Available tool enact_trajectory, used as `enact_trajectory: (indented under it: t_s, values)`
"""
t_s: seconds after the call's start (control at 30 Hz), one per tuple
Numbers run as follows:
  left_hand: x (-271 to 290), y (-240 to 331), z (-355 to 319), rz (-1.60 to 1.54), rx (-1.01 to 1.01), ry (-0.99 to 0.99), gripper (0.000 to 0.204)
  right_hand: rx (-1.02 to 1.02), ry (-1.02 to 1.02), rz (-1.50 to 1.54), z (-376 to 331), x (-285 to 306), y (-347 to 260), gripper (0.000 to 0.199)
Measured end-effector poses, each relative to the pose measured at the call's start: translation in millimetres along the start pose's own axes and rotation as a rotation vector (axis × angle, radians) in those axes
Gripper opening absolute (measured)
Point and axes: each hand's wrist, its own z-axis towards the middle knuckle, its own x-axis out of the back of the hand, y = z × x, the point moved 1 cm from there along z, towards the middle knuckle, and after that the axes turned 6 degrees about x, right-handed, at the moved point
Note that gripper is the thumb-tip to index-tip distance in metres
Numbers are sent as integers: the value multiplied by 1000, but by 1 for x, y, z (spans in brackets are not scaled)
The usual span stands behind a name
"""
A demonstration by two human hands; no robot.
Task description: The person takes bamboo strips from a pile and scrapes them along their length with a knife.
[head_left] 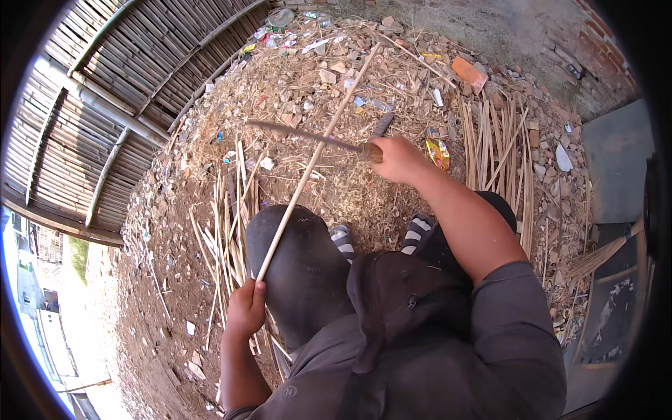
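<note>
My left hand [246, 308] is closed around the near end of a long, pale bamboo strip [295, 199]. The strip slants up across my left knee toward the far rubble. My right hand [399, 159] grips the wooden handle of a long, slightly curved knife [301, 134]. Its dark blade points left and crosses the middle of the strip; whether it touches the strip, I cannot tell. Just beyond my right hand, a dark ridged object [383, 124] lies on the ground. My sandalled feet [416, 233] are below, between my bent knees.
Split bamboo strips lie in a pile [493, 150] on the right and another pile [225, 217] by my left knee. Rubble, an orange brick [469, 75] and a yellow wrapper [438, 154] litter the ground. A bamboo fence [133, 77] stands left, a wall [504, 35] behind, a broom [603, 257] right.
</note>
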Motion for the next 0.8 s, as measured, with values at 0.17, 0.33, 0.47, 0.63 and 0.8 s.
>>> enact_trajectory:
  t_s: [0.17, 0.33, 0.47, 0.63, 0.8]
  values:
    - [5, -5, 3, 59, 8, 3, 42, 4, -88, -123, 3, 3, -18, 22]
    - [8, -4, 5, 66, -21, 1, 42, -16, -55, 20, 4, 4, -6, 26]
    - [3, -7, 18, 137, -26, 16, 44, -194, 83, 42, 5, 2, 25, 27]
    - [2, -11, 17, 131, -4, 5, 45, 185, -231, -189, -4, 6, -44, 27]
    - [-6, -13, 9, 106, -46, 58, 41, 60, -116, 1, 2, 22, 3, 21]
